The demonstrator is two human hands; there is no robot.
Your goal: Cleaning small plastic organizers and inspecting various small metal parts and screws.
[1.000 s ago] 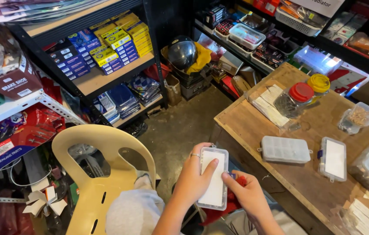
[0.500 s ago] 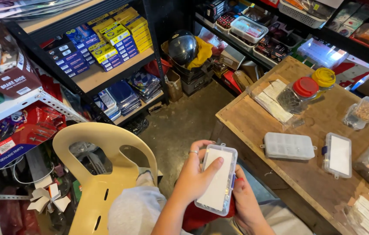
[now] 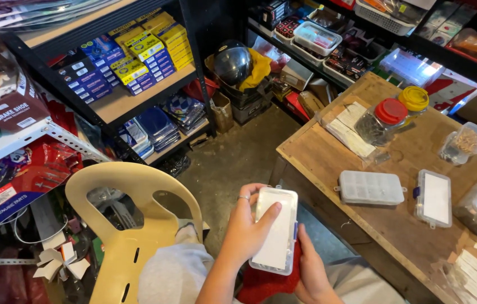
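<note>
Both my hands hold a flat, clear plastic organizer box (image 3: 276, 232) with a white insert, just above my lap. My left hand (image 3: 245, 226) grips its left edge, thumb lying across the lid. My right hand (image 3: 309, 269) supports the box from below and the right, next to a small blue latch. Something red (image 3: 261, 284) lies under the box on my lap. Two similar boxes rest on the wooden table (image 3: 328, 160): a compartment box (image 3: 370, 187) lying flat and another box (image 3: 433, 198) with a blue latch.
A cream plastic chair (image 3: 131, 225) stands at my left. On the table are jars with a red lid (image 3: 390, 111) and a yellow lid (image 3: 414, 98), and a small clear tub (image 3: 463, 142). Shelves of small boxes (image 3: 131, 62) and a dark helmet (image 3: 232, 63) line the back.
The box has stayed in both hands and shifted slightly; my left thumb now lies across its lid. The view has drifted a little to the left.
</note>
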